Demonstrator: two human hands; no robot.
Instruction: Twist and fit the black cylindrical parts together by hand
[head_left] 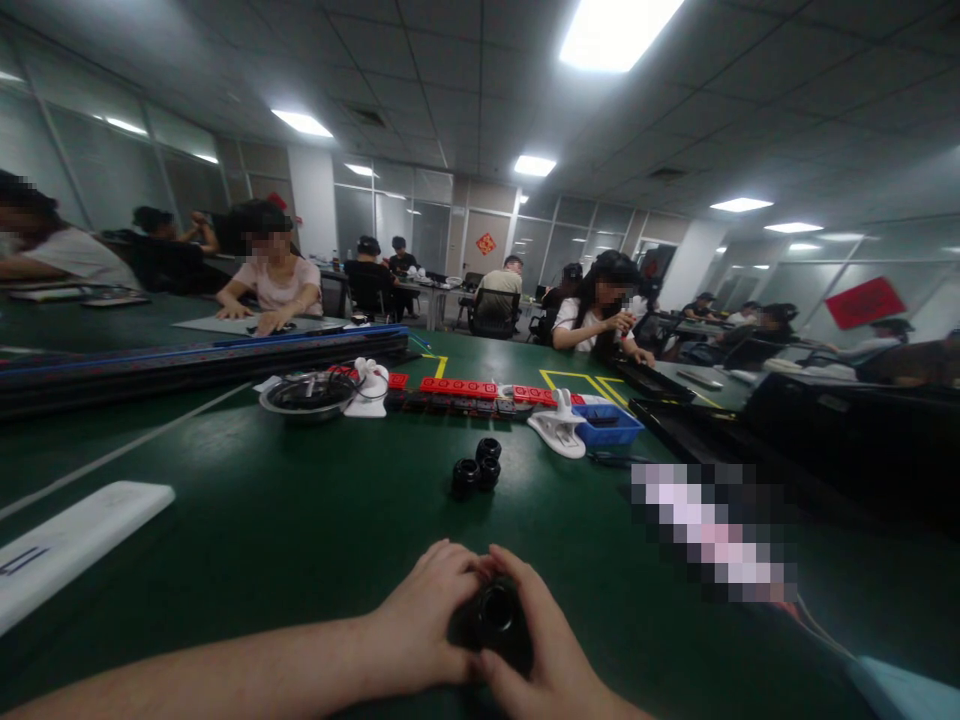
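My left hand [429, 615] and my right hand [546, 645] close round a dark part with a black, round, ring-shaped top [496, 606], low in the middle of the view. The fingers wrap it from both sides, and their tips meet at its far edge. Its lower body is shadowed, so I cannot tell its exact kind. Beyond my hands, a cluster of black round parts with open tops [480, 468] stands on the green tabletop [360, 490].
Farther back are a metal bowl [276, 408] of black pieces, white clip stands [561, 432], red strips [459, 388] and a blue tray [616, 434]. A white slab [82, 535] lies left; a long black rail [187, 365] crosses behind. Across the table, people work.
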